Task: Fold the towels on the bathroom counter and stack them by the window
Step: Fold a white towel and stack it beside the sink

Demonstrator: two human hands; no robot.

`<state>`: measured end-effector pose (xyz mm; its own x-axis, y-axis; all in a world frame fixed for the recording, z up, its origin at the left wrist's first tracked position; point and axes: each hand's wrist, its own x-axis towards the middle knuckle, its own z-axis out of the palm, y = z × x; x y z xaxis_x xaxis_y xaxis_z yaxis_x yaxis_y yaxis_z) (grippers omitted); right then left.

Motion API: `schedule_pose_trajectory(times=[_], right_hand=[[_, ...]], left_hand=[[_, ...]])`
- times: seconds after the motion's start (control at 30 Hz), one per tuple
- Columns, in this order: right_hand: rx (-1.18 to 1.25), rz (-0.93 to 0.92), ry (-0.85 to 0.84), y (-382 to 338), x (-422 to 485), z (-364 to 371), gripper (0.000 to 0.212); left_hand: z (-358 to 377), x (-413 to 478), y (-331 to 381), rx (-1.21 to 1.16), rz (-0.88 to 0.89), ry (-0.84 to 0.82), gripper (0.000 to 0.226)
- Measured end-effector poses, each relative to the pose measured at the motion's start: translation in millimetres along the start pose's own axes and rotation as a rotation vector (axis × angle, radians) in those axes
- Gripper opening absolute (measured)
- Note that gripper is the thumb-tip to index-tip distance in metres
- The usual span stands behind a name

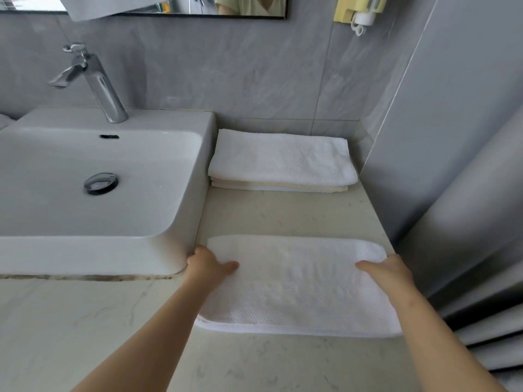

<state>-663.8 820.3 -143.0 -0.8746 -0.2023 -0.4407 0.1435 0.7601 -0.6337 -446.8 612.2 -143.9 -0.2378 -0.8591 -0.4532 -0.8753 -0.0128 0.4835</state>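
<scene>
Left hand (209,263) and right hand (389,268) pinch a folded towel (297,287) by its ends, fingers hidden underneath, bench (283,213) showing between it and the stack (280,162).

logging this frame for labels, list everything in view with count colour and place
near towel: one, white, folded, counter front
stack: one, white towel over cream, counter back by the wall
counter: one, pale stone, right of sink
sink: one, white, left
tap: one, chrome, sink's back rim
drain: one, chrome, in sink
mirror: one, dark-framed, top
holder: one, yellow, wall top right
curtain: one, grey, right edge
left hand: one, holds near towel's left end
right hand: one, holds its right end
</scene>
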Motion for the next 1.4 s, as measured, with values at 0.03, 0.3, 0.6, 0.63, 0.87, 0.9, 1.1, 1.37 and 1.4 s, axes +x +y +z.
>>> schedule_pose_trajectory(times=[0.03, 0.3, 0.6, 0.63, 0.87, 0.9, 1.1, 1.37, 1.4], right_hand=[[0.046, 0.015, -0.027, -0.8, -1.3, -2.2, 0.056], [0.249, 0.068, -0.130, -15.7, -5.6, -23.9, 0.013], [-0.087, -0.225, 0.072, -71.8, 14.2, -57.8, 0.019], [-0.185, -0.255, 0.104, -77.2, 13.8, -61.5, 0.018], [0.415, -0.354, -0.035, -114.5, 19.6, -71.0, 0.023], [0.522, -0.367, -0.065, -119.6, 20.8, -71.3, 0.026], [1.092, -0.422, -0.301, -153.3, 26.5, -76.1, 0.022], [0.916, -0.467, -0.468, -197.5, 75.0, -76.2, 0.023], [0.823, -0.486, -0.449, -202.7, 82.5, -74.6, 0.011]], left_hand=[[-1.4, 2.7, -2.1, -0.048, -0.011, -0.010, 0.085], [-26.6, 6.0, 10.1, -0.379, -0.018, -0.150, 0.012], [-70.4, 0.2, 77.4, 0.255, 0.390, 0.214, 0.010], [-75.1, 3.5, 83.4, 0.099, 0.370, 0.155, 0.016], [-111.4, 23.2, 105.8, -0.811, 0.296, -0.170, 0.022], [-116.5, 27.0, 109.2, -0.870, 0.299, -0.185, 0.021], [-142.9, 40.7, 134.8, -1.295, 0.357, -0.034, 0.028], [-162.8, 96.2, 150.4, -1.274, 0.281, -0.150, 0.017], [-163.9, 105.7, 151.3, -1.161, 0.319, -0.162, 0.024]])
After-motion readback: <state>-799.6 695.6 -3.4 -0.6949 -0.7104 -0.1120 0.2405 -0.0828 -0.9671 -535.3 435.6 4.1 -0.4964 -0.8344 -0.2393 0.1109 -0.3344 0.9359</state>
